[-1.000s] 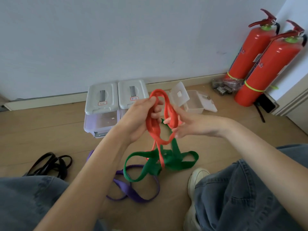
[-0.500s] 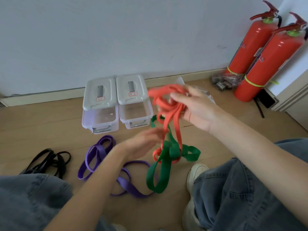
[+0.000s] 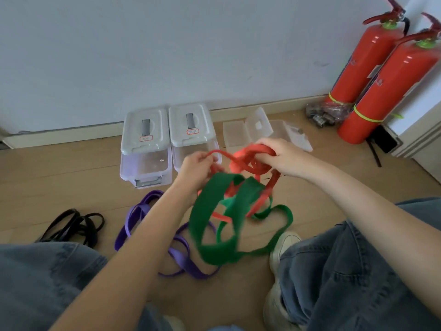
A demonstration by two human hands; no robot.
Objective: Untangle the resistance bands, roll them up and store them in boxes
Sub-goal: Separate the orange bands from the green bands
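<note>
You hold the red band (image 3: 248,161) in the air between both hands, above the floor (image 3: 59,182) and in front of the boxes. Your left hand (image 3: 198,167) pinches one loop of it; your right hand (image 3: 284,156) is curled around a bunched section. The green band (image 3: 214,211) hangs threaded through the red one, its lower loops drooping toward the floor.

Risks from this position:
- Pulling your hands apart would likely tighten the crossing between red and green instead of freeing it.
- The hanging green loops could catch on your shoe (image 3: 285,244) or drop onto the purple band (image 3: 181,254) and tangle again.
- A stretched band could snap back if a pinch slips.

Materials and shapes: the bands are flat, matte, flexible strips formed into closed loops; the green one is visibly wider than the red. The purple band lies in loose coils on the floor, and a black band (image 3: 74,225) lies well apart on the left. The two lidded boxes (image 3: 167,130) are translucent plastic with grey lids. A clear box (image 3: 257,130) stands open near the wall. The floor is smooth, wood-patterned board. Two fire extinguishers (image 3: 381,75) stand at the far right.
</note>
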